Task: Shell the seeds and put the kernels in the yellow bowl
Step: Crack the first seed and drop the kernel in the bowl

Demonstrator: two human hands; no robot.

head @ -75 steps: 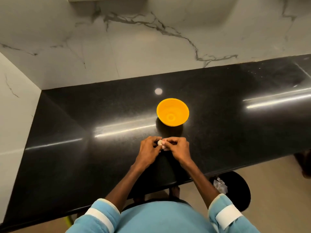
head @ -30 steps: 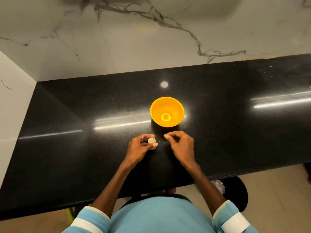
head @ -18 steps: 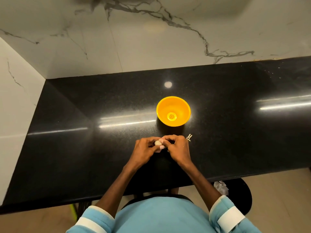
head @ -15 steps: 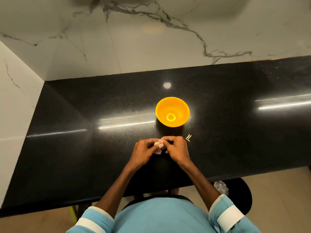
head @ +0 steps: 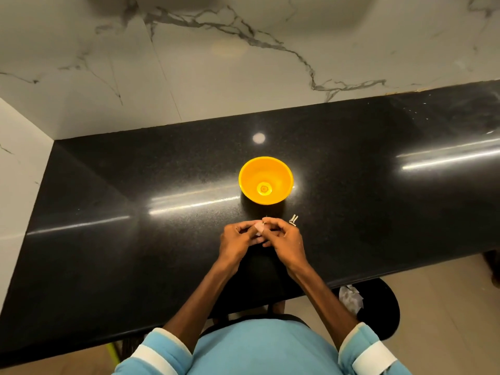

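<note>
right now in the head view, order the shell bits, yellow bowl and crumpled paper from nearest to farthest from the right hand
From the right hand, which pinches the seed together with the left hand:
1. shell bits: on the counter, right beside its knuckles.
2. yellow bowl: farther back on the counter, ahead of both hands.
3. crumpled paper: below the counter edge, on the person's right.

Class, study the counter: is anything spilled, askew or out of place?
Only a few pale fragments, probably shell, lie loose on the black countertop beside the right hand, which pinches a seed, near the upright yellow bowl. Nothing else stands out.
</note>
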